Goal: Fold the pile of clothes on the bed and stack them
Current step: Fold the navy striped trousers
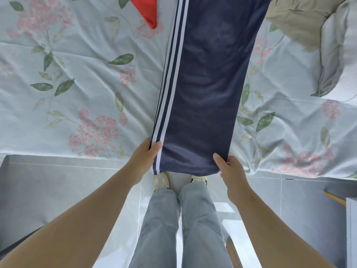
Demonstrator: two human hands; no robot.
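Your navy track pants with white side stripes stretch away from your hands along the bed, the hem hanging over its near edge. Your left hand pinches the striped hem corner, thumb on top; your right hand pinches the opposite corner. Beyond your left hand lies a red garment; beyond your right, a beige garment.

I stand in a home bedroom: bed with floral sheet at 12 o'clock, pillow at 2, tiled floor at 6.
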